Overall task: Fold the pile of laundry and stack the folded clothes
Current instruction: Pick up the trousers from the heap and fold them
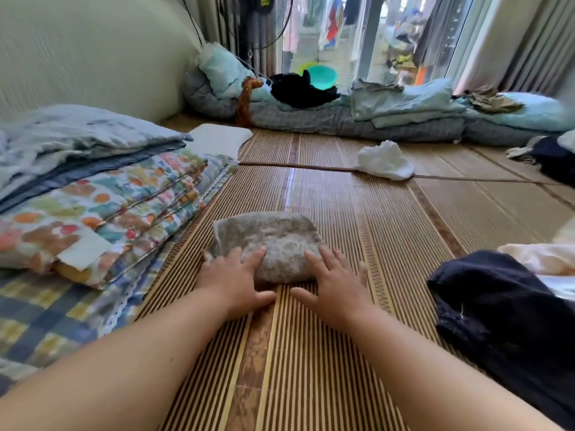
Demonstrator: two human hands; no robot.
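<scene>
A striped bamboo mat [311, 353] covered the floor of a sunlit room, where a glass door [370, 42] at the far end looked out on hanging clothes. Rolled bedding [342, 121] in pale blue and grey lay along the foot of that door, with a black garment [301, 88] heaped on top. To the left, a folded floral quilt [109, 206] sat stacked under grey-blue blankets on a plaid sheet [46, 315], a white pillow [217, 140] just beyond it. At the centre of the mat lay a folded grey speckled cloth [273, 234], and the person's left hand [233, 281] and right hand [336, 284] both rested flat on its near edge, fingers spread and straight, thumbs down on the mat. A dark navy garment [497, 321] lay crumpled to the right (a pale cream piece [541, 259] just behind it), and a white crumpled cloth [384, 163] sat well apart, farther up the mat. A green basin [322, 76] stood behind the black garment; its contents could not be made out.
</scene>
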